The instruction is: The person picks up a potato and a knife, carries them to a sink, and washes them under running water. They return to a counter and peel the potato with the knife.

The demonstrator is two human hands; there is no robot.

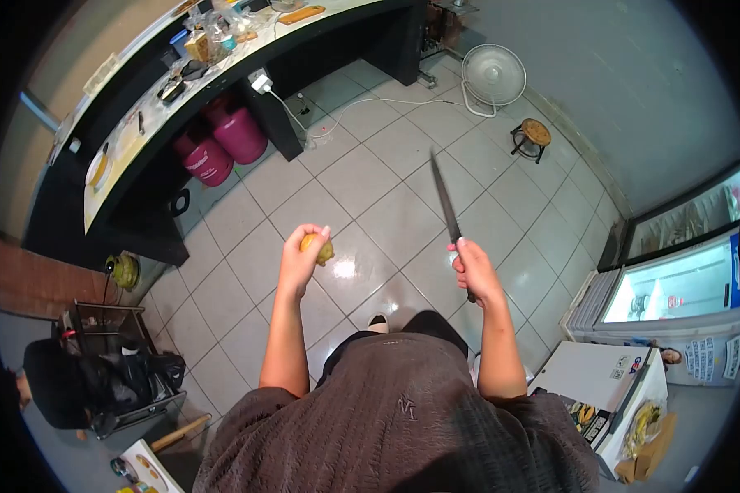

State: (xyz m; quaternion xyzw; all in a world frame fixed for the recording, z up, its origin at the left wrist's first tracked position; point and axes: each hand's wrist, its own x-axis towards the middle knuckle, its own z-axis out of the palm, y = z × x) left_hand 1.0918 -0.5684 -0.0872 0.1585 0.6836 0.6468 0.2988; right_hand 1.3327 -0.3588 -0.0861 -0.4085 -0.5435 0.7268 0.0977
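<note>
My left hand (298,251) is closed around a small yellow-green fruit (326,254), which bulges out between the thumb and fingers. Its kind is partly hidden by the grip. In my right hand (474,269) is a long kitchen knife (446,200), the fingers wrapped round its dark handle. The blade points forward and slightly left, with the tip farthest from me. Both hands are held up over the tiled floor (370,197), well apart, and the knife does not touch the fruit.
A curved counter (247,51) with bags and containers runs along the far left, with pink gas cylinders (240,135) beneath. A fan (493,76) and a stool (531,137) stand far right. At right are a lit fridge (666,283) and a white freezer (588,374); a rack (144,407) is left.
</note>
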